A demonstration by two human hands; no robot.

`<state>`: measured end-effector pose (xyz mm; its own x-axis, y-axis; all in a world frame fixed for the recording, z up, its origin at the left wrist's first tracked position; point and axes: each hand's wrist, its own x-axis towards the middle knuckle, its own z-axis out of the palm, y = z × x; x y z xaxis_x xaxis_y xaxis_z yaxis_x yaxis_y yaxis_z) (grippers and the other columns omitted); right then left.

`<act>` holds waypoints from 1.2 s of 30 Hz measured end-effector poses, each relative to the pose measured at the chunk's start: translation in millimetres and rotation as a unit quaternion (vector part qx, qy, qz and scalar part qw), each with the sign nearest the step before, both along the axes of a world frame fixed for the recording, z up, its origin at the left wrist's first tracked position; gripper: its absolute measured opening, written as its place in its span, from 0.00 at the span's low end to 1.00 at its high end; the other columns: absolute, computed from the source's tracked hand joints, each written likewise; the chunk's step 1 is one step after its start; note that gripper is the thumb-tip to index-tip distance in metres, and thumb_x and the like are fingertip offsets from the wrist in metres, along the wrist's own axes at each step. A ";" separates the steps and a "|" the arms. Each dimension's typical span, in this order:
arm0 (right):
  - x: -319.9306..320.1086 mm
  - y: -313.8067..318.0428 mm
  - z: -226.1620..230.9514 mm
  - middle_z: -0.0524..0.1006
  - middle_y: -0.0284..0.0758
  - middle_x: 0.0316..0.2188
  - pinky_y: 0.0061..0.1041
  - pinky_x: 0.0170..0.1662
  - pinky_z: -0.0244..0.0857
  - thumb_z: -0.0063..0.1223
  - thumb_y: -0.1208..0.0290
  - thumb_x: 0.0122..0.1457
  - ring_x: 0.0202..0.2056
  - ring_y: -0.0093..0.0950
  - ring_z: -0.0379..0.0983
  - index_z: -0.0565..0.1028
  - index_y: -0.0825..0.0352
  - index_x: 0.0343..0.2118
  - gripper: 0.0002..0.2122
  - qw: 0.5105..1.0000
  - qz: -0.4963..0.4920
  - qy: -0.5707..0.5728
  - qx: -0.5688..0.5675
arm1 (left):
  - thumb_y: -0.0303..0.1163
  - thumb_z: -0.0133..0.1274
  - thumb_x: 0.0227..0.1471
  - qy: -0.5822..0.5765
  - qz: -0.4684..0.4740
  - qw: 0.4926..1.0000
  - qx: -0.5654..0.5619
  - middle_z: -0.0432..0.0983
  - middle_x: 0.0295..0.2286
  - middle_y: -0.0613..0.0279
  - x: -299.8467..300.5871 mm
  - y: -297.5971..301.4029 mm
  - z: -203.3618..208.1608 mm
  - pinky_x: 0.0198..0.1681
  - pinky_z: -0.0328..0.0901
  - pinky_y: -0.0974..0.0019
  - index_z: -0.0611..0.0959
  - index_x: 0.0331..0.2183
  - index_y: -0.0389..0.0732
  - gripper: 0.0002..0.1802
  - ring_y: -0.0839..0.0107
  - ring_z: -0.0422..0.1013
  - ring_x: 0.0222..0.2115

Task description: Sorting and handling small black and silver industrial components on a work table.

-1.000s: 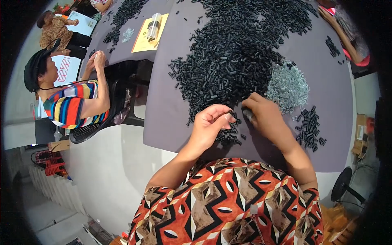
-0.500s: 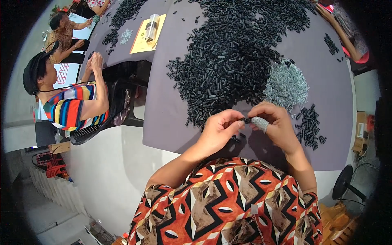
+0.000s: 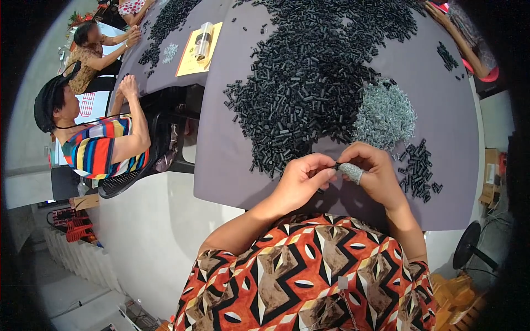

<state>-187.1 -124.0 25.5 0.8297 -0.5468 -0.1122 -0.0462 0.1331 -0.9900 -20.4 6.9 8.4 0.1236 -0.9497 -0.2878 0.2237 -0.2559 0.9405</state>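
Observation:
My left hand [image 3: 302, 181] and my right hand [image 3: 376, 175] meet above the near edge of the table. Between their fingertips is a small black cylindrical piece [image 3: 337, 165], pinched from both sides and mostly covered by the fingers. A grey, rough-looking cover [image 3: 351, 173] wraps my right thumb. Just beyond my hands spreads a large heap of short black cylinders [image 3: 292, 105]. Against its right side lies a mound of small clear, silvery parts [image 3: 385, 117]. Nearer my right hand is a smaller group of black cylinders [image 3: 418, 172].
A grey-purple cloth [image 3: 221, 165] covers the table. At its left, a clear tube [image 3: 203, 41] rests on a yellow sheet [image 3: 190, 65]. A person in a striped top [image 3: 105, 143] sits on a black chair to the left. Another person's arm [image 3: 461, 44] reaches in at the far right.
My hands stay close together, and my left fingertips have shifted slightly right, leaving less of the black piece showing. At the far left, a co-worker's hands have come together near the table.

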 end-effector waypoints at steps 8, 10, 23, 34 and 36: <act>-1.6 -1.4 0.6 0.75 0.30 0.35 0.17 0.37 0.68 0.59 0.80 0.56 0.36 0.19 0.74 0.78 0.71 0.36 0.06 0.999 -0.001 0.001 -0.036 | 0.26 0.51 0.62 0.067 0.016 0.997 0.026 0.80 0.32 0.63 4.4 -1.3 2.6 0.34 0.69 0.75 0.79 0.44 0.33 0.10 0.80 0.74 0.32; -1.2 -2.0 4.2 0.75 0.30 0.35 0.17 0.37 0.68 0.59 0.80 0.56 0.36 0.18 0.74 0.78 0.70 0.36 0.05 0.996 0.027 0.031 -0.079 | 0.26 0.51 0.61 0.072 0.013 0.997 0.015 0.80 0.33 0.62 4.1 -0.1 1.6 0.34 0.69 0.75 0.79 0.43 0.33 0.09 0.79 0.74 0.32; -3.9 -3.2 12.7 0.75 0.38 0.30 0.29 0.34 0.67 0.58 0.82 0.50 0.31 0.35 0.75 0.76 0.70 0.36 0.09 0.952 0.050 0.011 -0.302 | 0.28 0.54 0.59 -0.175 0.004 0.983 -0.056 0.78 0.25 0.61 -3.9 -2.8 14.6 0.29 0.68 0.71 0.81 0.39 0.32 0.09 0.77 0.74 0.25; -18.0 -14.4 4.5 0.76 0.31 0.33 0.19 0.36 0.69 0.50 0.73 0.65 0.31 0.19 0.73 0.75 0.67 0.46 0.10 0.999 -0.037 0.030 -0.026 | 0.26 0.53 0.60 -0.104 0.015 0.994 -0.033 0.80 0.30 0.64 -1.4 -12.7 14.5 0.35 0.69 0.74 0.80 0.40 0.33 0.08 0.80 0.74 0.30; -14.3 -11.0 11.5 0.74 0.30 0.30 0.21 0.34 0.66 0.47 0.66 0.67 0.29 0.19 0.71 0.74 0.68 0.37 0.09 0.985 -0.016 0.088 -0.149 | 0.26 0.54 0.60 -0.135 0.014 0.990 -0.044 0.80 0.30 0.64 -4.1 -11.0 14.3 0.35 0.70 0.74 0.81 0.40 0.33 0.08 0.80 0.74 0.30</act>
